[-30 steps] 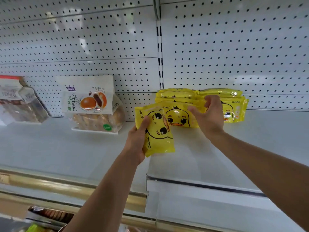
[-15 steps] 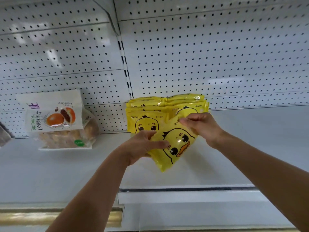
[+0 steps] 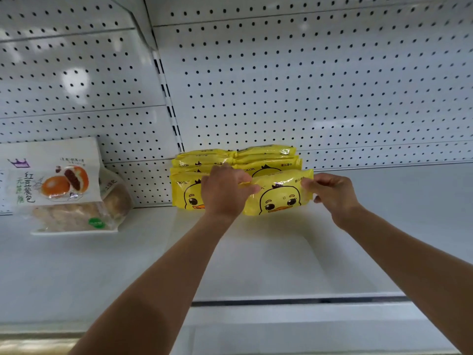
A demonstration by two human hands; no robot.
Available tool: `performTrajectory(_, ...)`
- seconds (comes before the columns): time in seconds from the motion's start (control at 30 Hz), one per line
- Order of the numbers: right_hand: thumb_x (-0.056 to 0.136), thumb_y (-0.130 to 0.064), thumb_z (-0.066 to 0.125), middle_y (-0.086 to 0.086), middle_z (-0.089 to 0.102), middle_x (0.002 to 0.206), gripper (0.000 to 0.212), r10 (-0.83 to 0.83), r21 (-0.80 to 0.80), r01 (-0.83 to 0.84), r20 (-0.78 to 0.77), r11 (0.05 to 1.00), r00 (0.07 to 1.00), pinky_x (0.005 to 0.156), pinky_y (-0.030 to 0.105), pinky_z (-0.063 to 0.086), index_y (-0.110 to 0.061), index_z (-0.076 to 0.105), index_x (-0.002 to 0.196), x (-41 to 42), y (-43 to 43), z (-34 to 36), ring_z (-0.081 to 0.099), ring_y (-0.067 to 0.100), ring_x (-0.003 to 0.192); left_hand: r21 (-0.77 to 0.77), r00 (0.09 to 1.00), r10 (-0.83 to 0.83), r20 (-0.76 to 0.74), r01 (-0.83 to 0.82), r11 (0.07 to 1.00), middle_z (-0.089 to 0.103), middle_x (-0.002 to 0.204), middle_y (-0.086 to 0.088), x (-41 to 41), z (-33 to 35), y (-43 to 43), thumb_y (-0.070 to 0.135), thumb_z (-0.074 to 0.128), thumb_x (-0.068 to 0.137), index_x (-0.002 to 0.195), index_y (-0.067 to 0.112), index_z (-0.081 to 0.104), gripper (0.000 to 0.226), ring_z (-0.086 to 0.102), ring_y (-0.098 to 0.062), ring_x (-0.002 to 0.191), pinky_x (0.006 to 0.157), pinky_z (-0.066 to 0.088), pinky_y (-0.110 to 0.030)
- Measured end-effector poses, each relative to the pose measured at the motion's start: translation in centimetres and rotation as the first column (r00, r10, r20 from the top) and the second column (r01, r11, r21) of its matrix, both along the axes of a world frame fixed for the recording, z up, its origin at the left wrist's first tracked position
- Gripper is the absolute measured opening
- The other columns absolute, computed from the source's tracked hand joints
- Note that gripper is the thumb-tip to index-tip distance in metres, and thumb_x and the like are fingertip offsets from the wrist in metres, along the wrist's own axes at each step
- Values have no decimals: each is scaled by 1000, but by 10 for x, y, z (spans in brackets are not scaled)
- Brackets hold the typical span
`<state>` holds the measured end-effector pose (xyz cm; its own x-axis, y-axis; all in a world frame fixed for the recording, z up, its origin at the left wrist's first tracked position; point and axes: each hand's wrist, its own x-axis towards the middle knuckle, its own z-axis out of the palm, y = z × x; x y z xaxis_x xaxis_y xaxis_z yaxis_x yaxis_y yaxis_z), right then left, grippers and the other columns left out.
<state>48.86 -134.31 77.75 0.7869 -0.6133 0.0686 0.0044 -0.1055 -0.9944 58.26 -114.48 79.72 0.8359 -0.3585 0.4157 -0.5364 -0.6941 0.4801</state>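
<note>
A yellow duck-face pack (image 3: 280, 193) stands upright and level at the front of a row of like yellow packs (image 3: 230, 160) against the pegboard. My left hand (image 3: 225, 193) grips its left end with fingers curled over the top edge. My right hand (image 3: 330, 193) pinches its right end. Another yellow pack (image 3: 185, 193) stands just to the left, partly hidden behind my left hand.
The white shelf (image 3: 256, 265) has a raised front lip (image 3: 294, 302). A bag of red-bean buns (image 3: 64, 188) leans on the white pegboard back wall (image 3: 307, 85) at the left. An upright slotted rail (image 3: 167, 98) divides the back wall.
The pack I held tilted in front of the row is now turned level and set against the front of the yellow row. Both hands moved back toward the pegboard with it.
</note>
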Motion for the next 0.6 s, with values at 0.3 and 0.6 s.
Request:
performTrajectory(0.3,82,-8,74,7,65,72,12,-6,38,10,-94,999,996,70,27,57,-14,69,74,31,-13,-8,59,21,66,447,968,74,241,-179,877,53,117,1,25,11,-27,53,59,89,109,31,72,32,42,-21,118,97,29,-37)
performTrajectory(0.6,85,-10,72,10,70,89,14,16,26,-13,-143,1000,990,68,30,57,-4,70,98,39,-14,-9,66,22,77,456,967,109,230,-206,866,54,121,0,31,11,-26,49,60,90,116,31,67,33,43,-22,121,99,30,-38)
